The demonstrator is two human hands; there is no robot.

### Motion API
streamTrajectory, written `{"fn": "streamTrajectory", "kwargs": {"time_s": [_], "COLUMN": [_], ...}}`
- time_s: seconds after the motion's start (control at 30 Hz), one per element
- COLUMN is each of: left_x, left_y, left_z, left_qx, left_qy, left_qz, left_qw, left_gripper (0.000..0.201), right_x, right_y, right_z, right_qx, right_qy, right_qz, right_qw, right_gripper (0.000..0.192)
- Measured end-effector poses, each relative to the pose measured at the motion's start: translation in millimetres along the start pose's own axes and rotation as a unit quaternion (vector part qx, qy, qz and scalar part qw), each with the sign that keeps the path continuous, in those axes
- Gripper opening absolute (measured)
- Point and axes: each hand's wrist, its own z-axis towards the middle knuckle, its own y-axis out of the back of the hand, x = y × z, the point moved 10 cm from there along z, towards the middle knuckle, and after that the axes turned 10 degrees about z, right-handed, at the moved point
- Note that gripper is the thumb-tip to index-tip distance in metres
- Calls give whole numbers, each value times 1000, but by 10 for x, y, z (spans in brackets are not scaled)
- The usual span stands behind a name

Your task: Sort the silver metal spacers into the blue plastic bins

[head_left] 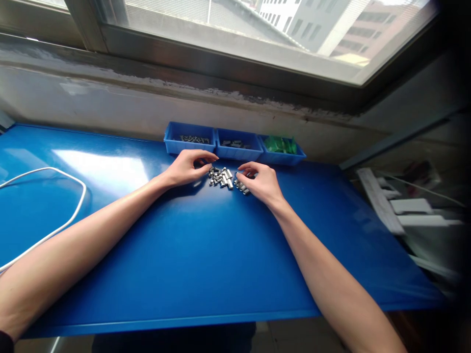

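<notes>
No readable text, label, brand, number or sign anywhere in view. None on the three blue bins [235,145] at the back of the blue table [206,264], none on the small metal parts [222,177], none on the white cable [47,215]. Building fronts beyond the window [294,29] too blurred and distant for any lettering.

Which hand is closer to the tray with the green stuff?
Right. The right hand lies just in front of the green-filled tray; the left hand is farther over, before the leftmost tray.
</notes>
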Motion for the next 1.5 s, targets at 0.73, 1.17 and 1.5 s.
{"fn": "streamTrajectory", "kwargs": {"time_s": [0.73, 1.17, 1.5], "left_x": [-104, -125, -116], "left_y": [-57, -110, -108], "left_z": [-13, -30, -24], "left_qx": [28, 42, 43], "left_qy": [-54, -86, -74], "left_qz": [61, 79, 85], "left_qw": [996, 992, 993], "left_gripper": [39, 39, 39], "right_x": [-110, 272, 3], "right_y": [-65, 229, -24], "right_z": [137, 38, -158], "right_qx": [-80, -36, 186], "right_qy": [28, 59, -71], "right_qz": [308, -27, -29], "right_qw": [948, 997, 980], "right_gripper": [36, 32, 48]}}
